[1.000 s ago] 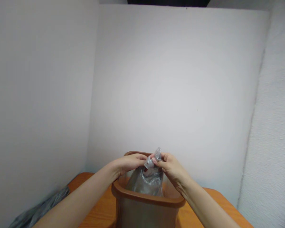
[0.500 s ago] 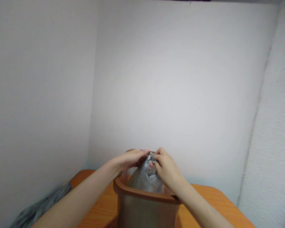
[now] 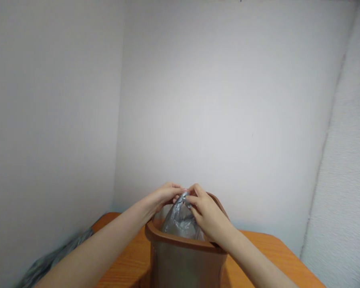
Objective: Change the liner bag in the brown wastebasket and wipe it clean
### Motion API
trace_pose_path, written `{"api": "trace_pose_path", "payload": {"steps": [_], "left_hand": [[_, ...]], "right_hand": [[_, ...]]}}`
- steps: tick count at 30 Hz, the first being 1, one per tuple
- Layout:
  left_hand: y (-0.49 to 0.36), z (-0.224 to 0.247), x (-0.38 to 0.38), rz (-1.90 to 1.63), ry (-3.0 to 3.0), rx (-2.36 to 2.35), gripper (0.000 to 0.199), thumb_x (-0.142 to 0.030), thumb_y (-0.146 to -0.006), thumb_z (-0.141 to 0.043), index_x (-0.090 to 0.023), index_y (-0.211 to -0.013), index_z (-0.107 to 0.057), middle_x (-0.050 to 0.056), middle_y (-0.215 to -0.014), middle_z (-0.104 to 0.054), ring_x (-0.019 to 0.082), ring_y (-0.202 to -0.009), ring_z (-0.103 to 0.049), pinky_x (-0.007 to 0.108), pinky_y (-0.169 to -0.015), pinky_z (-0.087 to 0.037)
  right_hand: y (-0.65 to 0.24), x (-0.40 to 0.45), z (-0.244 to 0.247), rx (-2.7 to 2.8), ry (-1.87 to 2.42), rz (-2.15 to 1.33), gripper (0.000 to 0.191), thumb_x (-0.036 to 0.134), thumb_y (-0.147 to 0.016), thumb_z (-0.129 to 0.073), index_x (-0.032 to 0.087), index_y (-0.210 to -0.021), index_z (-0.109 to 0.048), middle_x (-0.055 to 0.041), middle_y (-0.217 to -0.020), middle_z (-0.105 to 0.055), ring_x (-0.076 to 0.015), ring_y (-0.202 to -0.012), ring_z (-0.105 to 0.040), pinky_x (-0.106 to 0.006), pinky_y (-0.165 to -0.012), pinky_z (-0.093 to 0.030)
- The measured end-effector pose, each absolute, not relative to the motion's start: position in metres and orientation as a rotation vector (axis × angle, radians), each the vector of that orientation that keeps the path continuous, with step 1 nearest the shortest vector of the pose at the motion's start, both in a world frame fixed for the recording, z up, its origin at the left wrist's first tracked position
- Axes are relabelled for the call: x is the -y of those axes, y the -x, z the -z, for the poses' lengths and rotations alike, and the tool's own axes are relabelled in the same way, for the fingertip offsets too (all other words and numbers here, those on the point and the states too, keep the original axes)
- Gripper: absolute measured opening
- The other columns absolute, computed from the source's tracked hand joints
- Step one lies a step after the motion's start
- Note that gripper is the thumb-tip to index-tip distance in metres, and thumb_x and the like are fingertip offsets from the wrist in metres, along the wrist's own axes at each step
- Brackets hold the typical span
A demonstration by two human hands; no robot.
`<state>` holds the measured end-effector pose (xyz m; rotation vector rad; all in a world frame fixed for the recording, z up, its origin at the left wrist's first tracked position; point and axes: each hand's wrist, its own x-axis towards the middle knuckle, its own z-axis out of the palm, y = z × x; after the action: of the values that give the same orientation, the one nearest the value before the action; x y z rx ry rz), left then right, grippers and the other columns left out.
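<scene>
A bin [image 3: 186,262] with a brown rim and see-through greyish walls stands upright in front of me. Inside it is a grey plastic bag [image 3: 180,224], its top gathered into a peak at about rim height. My left hand [image 3: 167,195] pinches the gathered top from the left, its fingertips partly behind the plastic. From the right, my right hand [image 3: 202,208] grips the same twisted top between thumb and fingers. The two hands nearly meet over the bin's opening. What lies in the bag cannot be made out.
The bin stands on an orange-brown wooden table [image 3: 267,250] with rounded corners. A crumpled grey cloth or plastic [image 3: 58,252] lies at the lower left, beyond my left forearm. White walls rise behind the table and on both sides.
Both hands and the bag's gathered top have moved slightly left. My left hand's fingers have come up and closed in on the peak. The right part of the bin's back rim now shows more.
</scene>
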<state>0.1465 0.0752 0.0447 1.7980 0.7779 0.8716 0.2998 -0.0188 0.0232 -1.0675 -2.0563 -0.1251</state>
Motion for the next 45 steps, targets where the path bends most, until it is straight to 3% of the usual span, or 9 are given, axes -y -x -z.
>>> {"api": "trace_pose_path", "payload": {"steps": [5, 9, 16, 23, 30, 36, 41, 45], "left_hand": [[-0.149, -0.049, -0.082, -0.943, -1.955, -0.801, 0.031, -0.036, -0.087, -0.062, -0.016, -0.064, -0.054, -0.007, -0.055, -0.048, 0.008, -0.048, -0.042, 0.022, -0.051, -0.035], [-0.15, -0.065, -0.085, -1.086, -2.13, -0.861, 0.028, -0.034, -0.084, -0.058, -0.017, -0.062, -0.054, -0.005, -0.056, -0.052, 0.01, -0.054, -0.05, 0.023, -0.057, -0.039], [-0.155, -0.103, -0.085, -1.223, -2.495, -1.078, 0.027, -0.035, -0.087, -0.055, -0.018, -0.066, -0.061, -0.003, -0.06, -0.06, 0.015, -0.063, -0.056, 0.026, -0.062, -0.04], [-0.146, -0.089, -0.102, -1.08, -2.673, -1.407, 0.025, -0.038, -0.094, -0.058, -0.014, -0.093, -0.066, 0.003, -0.093, -0.069, 0.017, -0.087, -0.065, 0.039, -0.084, -0.053], [-0.129, -0.064, -0.125, -0.946, -2.677, -1.62, 0.025, -0.035, -0.094, -0.059, -0.016, -0.109, -0.064, 0.007, -0.111, -0.067, 0.02, -0.098, -0.065, 0.042, -0.087, -0.055], [-0.128, -0.063, -0.122, -1.046, -2.651, -1.543, 0.025, -0.037, -0.094, -0.059, -0.015, -0.106, -0.064, 0.006, -0.104, -0.067, 0.019, -0.093, -0.065, 0.04, -0.084, -0.055], [-0.139, -0.076, -0.093, -1.181, -2.634, -1.226, 0.023, -0.03, -0.1, -0.043, -0.017, -0.092, -0.06, -0.002, -0.075, -0.062, 0.013, -0.069, -0.06, 0.027, -0.067, -0.049], [-0.153, -0.083, -0.064, -1.149, -2.629, -0.927, 0.022, -0.03, -0.096, -0.043, -0.019, -0.081, -0.056, -0.005, -0.064, -0.056, 0.011, -0.062, -0.055, 0.021, -0.059, -0.042]], "right_hand": [[-0.305, 0.018, -0.023, 2.042, 1.009, 0.126, 0.029, 0.003, -0.089, -0.051, 0.022, -0.092, -0.072, -0.006, -0.108, -0.058, -0.0199, -0.106, -0.055, -0.034, -0.096, -0.043], [-0.313, 0.025, -0.03, 1.976, 0.996, 0.214, 0.029, 0.007, -0.092, -0.054, 0.026, -0.1, -0.074, -0.006, -0.106, -0.058, -0.0215, -0.106, -0.051, -0.037, -0.093, -0.043], [-0.319, 0.045, -0.049, 1.886, 0.949, 0.417, 0.029, 0.003, -0.091, -0.054, 0.021, -0.104, -0.073, -0.0059, -0.093, -0.06, -0.0229, -0.093, -0.049, -0.039, -0.081, -0.04], [-0.323, 0.061, -0.029, 1.995, 0.856, 0.338, 0.038, -0.003, -0.089, -0.048, 0.022, -0.108, -0.07, -0.0055, -0.096, -0.064, -0.0229, -0.094, -0.048, -0.039, -0.082, -0.039], [-0.334, 0.091, 0.001, 2.02, 0.847, 0.113, 0.036, 0.003, -0.094, -0.041, 0.025, -0.106, -0.067, -0.004, -0.095, -0.062, -0.0199, -0.094, -0.05, -0.034, -0.08, -0.042], [-0.348, 0.102, 0.004, 1.97, 0.896, -0.027, 0.033, 0.013, -0.098, -0.039, 0.027, -0.103, -0.068, -0.0036, -0.092, -0.062, -0.0184, -0.09, -0.056, -0.032, -0.078, -0.044], [-0.35, 0.095, -0.019, 1.847, 0.954, -0.114, 0.027, 0.026, -0.098, -0.046, 0.026, -0.099, -0.073, -0.0042, -0.09, -0.064, -0.0189, -0.089, -0.059, -0.032, -0.078, -0.045], [-0.34, 0.076, -0.037, 1.725, 0.976, -0.178, 0.025, 0.034, -0.094, -0.052, 0.022, -0.087, -0.073, -0.0042, -0.085, -0.068, -0.0194, -0.084, -0.063, -0.031, -0.075, -0.046]]}}
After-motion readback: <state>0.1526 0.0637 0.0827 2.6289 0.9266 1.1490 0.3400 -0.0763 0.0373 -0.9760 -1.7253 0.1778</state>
